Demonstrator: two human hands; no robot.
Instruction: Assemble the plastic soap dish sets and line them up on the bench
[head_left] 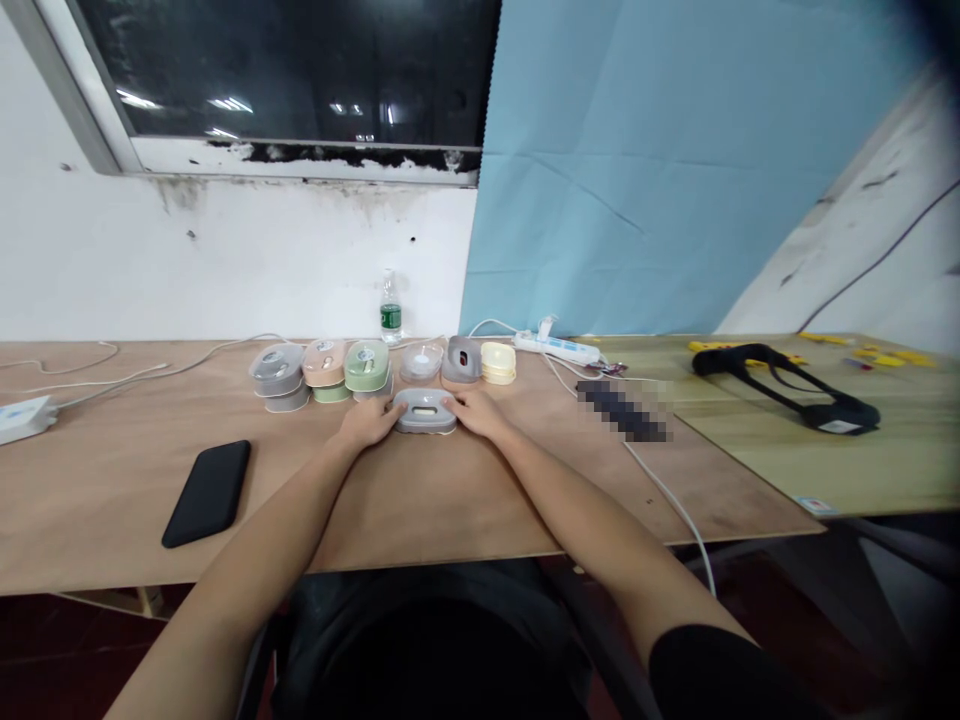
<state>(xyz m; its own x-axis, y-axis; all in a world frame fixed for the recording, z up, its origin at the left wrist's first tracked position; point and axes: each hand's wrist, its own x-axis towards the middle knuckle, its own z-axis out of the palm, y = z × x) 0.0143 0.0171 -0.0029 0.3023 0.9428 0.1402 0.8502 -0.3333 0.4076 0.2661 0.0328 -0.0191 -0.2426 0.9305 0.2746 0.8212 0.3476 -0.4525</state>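
A small grey oval plastic box (426,418), with a pale oblong slot or inset in its top, lies flat on the table in front of me. My left hand (369,420) grips its left end, thumb along the upper edge. At the right end my right hand (478,413) holds it the same way. Right behind it stand a clear plastic piece (421,361), a grey piece with a dark centre (461,360) and pale yellow stacked pieces (498,362). Stacked boxes in grey (277,368), pink (325,360) and green (367,364), with round labels, are to the left.
A black phone (208,493) lies at the left. A water bottle (390,309) stands by the wall. White cables run to a power strip (557,347). Right of me are a pixelated dark object (624,411) and a black strapped frame (787,385) on another tabletop.
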